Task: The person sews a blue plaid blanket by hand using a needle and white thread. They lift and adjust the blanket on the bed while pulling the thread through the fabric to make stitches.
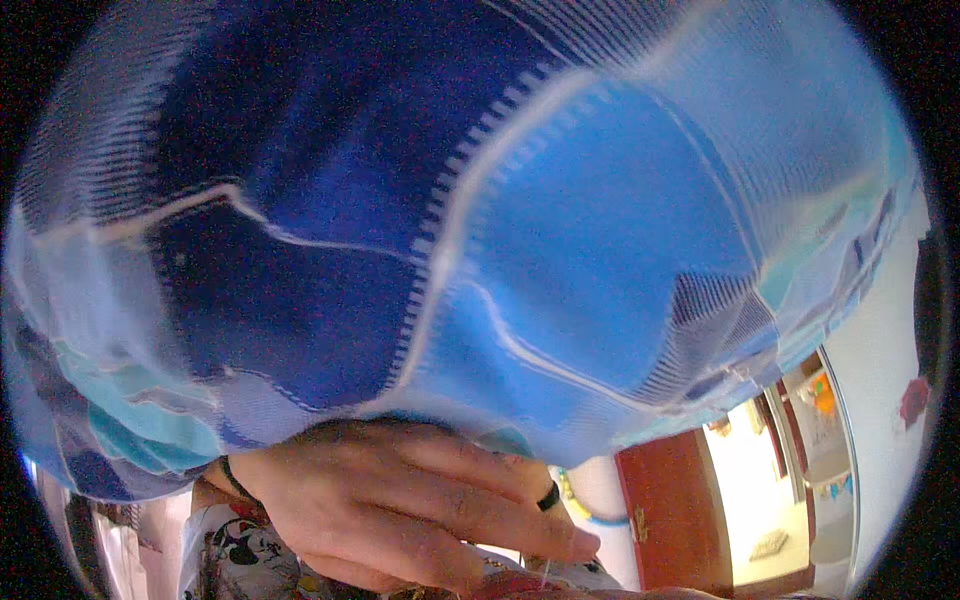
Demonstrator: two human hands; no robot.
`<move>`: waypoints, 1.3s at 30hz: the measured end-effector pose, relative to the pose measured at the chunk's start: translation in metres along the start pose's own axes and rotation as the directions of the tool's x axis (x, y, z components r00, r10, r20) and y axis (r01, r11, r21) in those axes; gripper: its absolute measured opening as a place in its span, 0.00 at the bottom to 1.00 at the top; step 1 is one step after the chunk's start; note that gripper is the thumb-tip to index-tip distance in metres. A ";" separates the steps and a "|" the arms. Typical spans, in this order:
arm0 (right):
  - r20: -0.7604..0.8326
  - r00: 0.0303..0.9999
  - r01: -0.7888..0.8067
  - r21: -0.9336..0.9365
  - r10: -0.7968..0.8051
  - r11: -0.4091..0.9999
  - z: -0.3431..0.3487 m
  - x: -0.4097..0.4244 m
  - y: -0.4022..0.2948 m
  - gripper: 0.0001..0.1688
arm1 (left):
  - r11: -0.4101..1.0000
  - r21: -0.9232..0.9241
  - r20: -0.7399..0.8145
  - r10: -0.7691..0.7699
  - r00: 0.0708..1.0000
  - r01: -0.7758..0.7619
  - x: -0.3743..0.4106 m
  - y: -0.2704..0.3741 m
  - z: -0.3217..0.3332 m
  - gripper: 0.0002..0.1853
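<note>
A large cloth [585,225] in dark blue, bright blue and pale striped patches hangs very close before me and fills most of the view. Under its lower edge is my left hand [390,502], back towards me, fingers pointing right and bent at the tips. It wears a black ring [550,496] and a dark band [238,480] at the wrist. Its upper side meets the cloth, but its palm is hidden, so a grip cannot be made out. A blurred strip of skin [525,583] along the bottom edge may belong to my right hand.
Printed fabric with black cartoon figures [251,544] shows below the wrist. To the right stand a reddish-brown door [675,510], a brightly lit opening [761,517] and a pale wall [874,450]. A yellow and blue curved object [581,506] appears beside the door.
</note>
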State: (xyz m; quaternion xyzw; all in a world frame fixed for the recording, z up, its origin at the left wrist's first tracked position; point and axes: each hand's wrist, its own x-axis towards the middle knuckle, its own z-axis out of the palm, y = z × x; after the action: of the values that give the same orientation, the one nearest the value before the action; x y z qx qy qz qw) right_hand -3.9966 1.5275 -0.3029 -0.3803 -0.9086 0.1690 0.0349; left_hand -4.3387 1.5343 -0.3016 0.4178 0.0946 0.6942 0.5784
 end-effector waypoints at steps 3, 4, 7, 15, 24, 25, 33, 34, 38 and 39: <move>-0.006 1.000 -0.015 0.012 0.015 1.000 0.005 0.001 -0.001 0.29 | 0.995 0.100 -0.150 0.025 0.988 -0.010 0.005 -0.012 0.019 0.13; -0.008 1.000 -0.023 0.009 0.023 1.000 0.005 0.002 0.000 0.29 | 0.995 0.091 -0.195 0.051 0.980 -0.034 0.007 -0.022 0.022 0.10; -0.010 1.000 -0.028 0.021 0.028 0.999 0.009 0.003 0.002 0.29 | 0.909 -0.034 -0.225 -0.412 0.883 0.415 0.007 -0.010 0.018 0.07; -0.012 0.999 -0.033 -0.003 0.033 0.999 0.007 0.011 0.004 0.28 | 0.866 0.495 -0.329 0.106 0.938 0.075 0.007 -0.024 0.024 0.03; 0.005 0.998 -0.070 0.042 0.070 0.997 0.004 0.013 0.005 0.27 | 0.838 0.535 -0.309 0.078 0.948 0.105 0.008 -0.027 0.024 0.06; 0.003 0.998 -0.068 0.029 0.068 0.997 0.003 0.013 0.004 0.26 | 0.836 0.537 -0.312 0.079 0.947 0.107 0.008 -0.027 0.024 0.07; -0.129 0.991 0.015 -0.008 -0.016 1.000 0.007 0.020 0.008 0.25 | 0.857 0.420 -0.459 -0.085 0.884 0.300 0.009 -0.031 0.021 0.09; -0.114 0.993 0.034 -0.015 -0.035 0.999 0.005 0.023 0.009 0.26 | 0.900 0.336 -0.450 -0.105 0.887 0.277 0.009 -0.032 0.020 0.09; -0.127 0.991 0.043 -0.015 -0.044 0.999 0.008 0.030 0.010 0.27 | 0.920 0.307 -0.557 -0.033 0.830 0.243 0.009 -0.037 0.023 0.13; -0.139 0.989 0.046 -0.013 -0.047 0.999 0.007 0.029 0.011 0.26 | 0.932 0.290 -0.578 -0.012 0.816 0.219 0.008 -0.037 0.026 0.13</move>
State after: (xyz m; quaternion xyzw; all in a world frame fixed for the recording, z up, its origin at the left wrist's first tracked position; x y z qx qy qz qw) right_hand -4.0115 1.5532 -0.3154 -0.3701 -0.9134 0.1365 0.1002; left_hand -4.2940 1.5438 -0.3041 0.2800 0.4074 0.7224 0.4836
